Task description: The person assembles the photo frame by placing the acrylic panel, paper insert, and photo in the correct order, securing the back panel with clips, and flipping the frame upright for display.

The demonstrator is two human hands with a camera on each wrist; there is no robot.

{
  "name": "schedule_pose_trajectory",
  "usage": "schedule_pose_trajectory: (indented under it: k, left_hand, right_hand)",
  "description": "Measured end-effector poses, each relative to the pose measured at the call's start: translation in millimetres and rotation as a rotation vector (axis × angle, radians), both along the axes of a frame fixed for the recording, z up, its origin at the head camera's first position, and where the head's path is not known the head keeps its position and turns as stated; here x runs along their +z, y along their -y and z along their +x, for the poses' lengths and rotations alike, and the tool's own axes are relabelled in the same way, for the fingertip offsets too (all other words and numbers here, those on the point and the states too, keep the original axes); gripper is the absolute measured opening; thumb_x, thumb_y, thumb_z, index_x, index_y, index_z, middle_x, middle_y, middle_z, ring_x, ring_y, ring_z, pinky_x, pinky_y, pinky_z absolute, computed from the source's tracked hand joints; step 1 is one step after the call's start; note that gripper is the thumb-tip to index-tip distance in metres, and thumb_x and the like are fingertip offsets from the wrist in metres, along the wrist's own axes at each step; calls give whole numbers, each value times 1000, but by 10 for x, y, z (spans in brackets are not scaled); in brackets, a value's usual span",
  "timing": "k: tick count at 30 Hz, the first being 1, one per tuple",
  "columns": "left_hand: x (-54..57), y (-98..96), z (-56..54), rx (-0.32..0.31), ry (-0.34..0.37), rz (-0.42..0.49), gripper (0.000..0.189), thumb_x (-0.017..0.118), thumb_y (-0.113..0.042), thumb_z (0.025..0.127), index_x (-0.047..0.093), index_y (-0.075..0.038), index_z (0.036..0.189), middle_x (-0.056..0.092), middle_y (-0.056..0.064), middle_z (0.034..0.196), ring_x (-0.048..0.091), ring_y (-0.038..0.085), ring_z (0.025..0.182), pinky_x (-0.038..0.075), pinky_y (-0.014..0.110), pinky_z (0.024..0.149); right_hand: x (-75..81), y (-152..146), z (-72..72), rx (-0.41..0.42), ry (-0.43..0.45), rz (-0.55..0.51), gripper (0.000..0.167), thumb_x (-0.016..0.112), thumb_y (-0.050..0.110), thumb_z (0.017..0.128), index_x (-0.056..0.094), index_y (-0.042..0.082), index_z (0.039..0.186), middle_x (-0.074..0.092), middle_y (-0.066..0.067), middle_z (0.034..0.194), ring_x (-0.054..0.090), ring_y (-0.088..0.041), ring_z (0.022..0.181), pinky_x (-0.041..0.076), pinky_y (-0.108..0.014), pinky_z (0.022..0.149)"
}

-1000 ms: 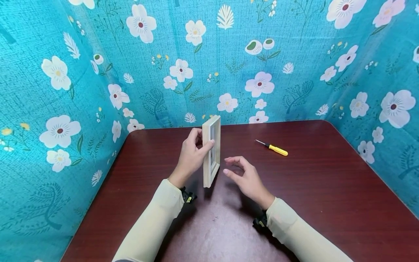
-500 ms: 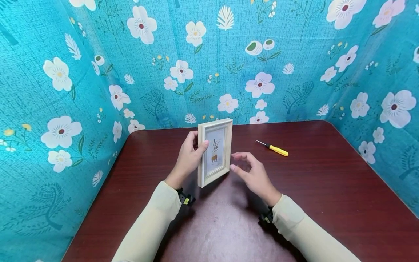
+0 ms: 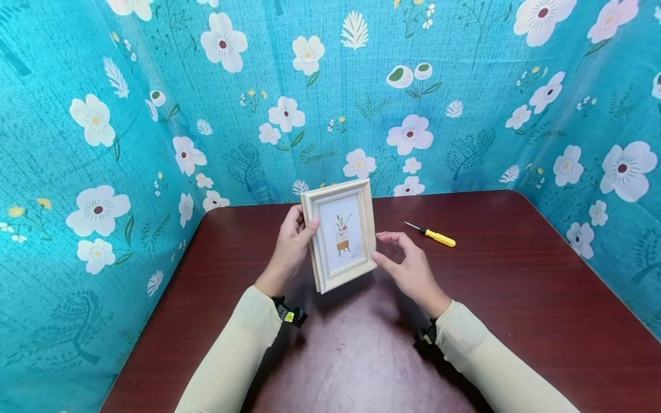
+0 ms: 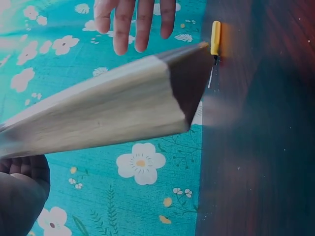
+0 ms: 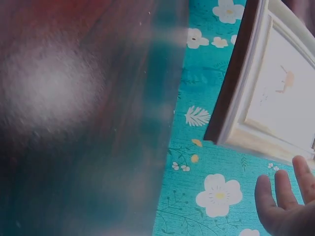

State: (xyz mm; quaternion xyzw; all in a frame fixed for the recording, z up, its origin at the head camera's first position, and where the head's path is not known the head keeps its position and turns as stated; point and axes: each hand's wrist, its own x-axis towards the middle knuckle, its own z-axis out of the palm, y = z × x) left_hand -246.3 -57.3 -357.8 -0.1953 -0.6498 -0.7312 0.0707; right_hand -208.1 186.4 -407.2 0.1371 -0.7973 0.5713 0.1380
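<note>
Here we see the left hand (image 3: 289, 246) gripping the left edge of the frame (image 3: 341, 234), held upright above the table (image 3: 516, 298), face toward us. The frame holds a print (image 3: 343, 234) of a potted plant. The right hand (image 3: 410, 269) is open, fingertips just beside the frame's right edge. A screwdriver (image 3: 431, 233) lies on the table, right of the frame.

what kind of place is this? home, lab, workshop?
Probably a staged tabletop booth, not a lived-in room. Teal floral cloth walls in a dark red-brown table on three sides. Only a picture frame, gripped by the left hand, and a yellow-handled screwdriver are out.
</note>
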Motion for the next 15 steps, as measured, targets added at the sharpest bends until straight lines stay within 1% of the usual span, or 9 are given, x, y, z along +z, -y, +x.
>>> schedule_pose_trajectory:
  k: [1,3,5,10,12,15]
  left_hand:
    - [5,4,5,-5,3,11,30,47,-5,102,40,9,127,50,26,125,54,28,113,49,34,87]
    - [16,8,15,-8,13,29,30,45,-6,103,39,9,128,50,26,123,55,26,108,50,32,84]
    - [27,8,26,-10,29,44,30,44,-8,104,39,9,128,50,25,121,56,23,105,50,31,82]
    - [29,6,46,-17,73,82,31,41,-11,105,38,7,130,51,22,119,57,19,101,49,29,82]
    - [20,7,48,-21,80,99,31,40,-11,105,38,7,130,51,21,118,56,18,101,48,29,82]
    - [4,10,43,-32,76,117,30,39,-11,105,38,7,129,51,19,117,56,18,101,47,28,82]
  right_hand:
    - [-36,-17,-28,-5,-2,-1,39,76,21,87,58,8,120,60,-1,127,54,-28,116,46,-50,91]
    - [-21,-24,-38,-20,1,-2,43,76,22,87,57,9,122,59,-1,129,52,-24,118,44,-51,93]
    - [-10,-33,-43,-24,12,-7,47,76,26,87,55,10,126,57,-2,130,51,-23,120,43,-51,94]
    - [-1,-47,-47,40,96,-46,59,75,32,87,46,10,134,56,-8,132,52,-24,121,43,-49,98]
    - [0,-49,-49,66,131,-51,63,74,33,88,43,9,137,54,-9,133,52,-25,121,43,-49,98]
    - [-4,-49,-51,76,165,-41,68,74,34,88,40,9,142,53,-10,135,53,-26,120,44,-50,96]
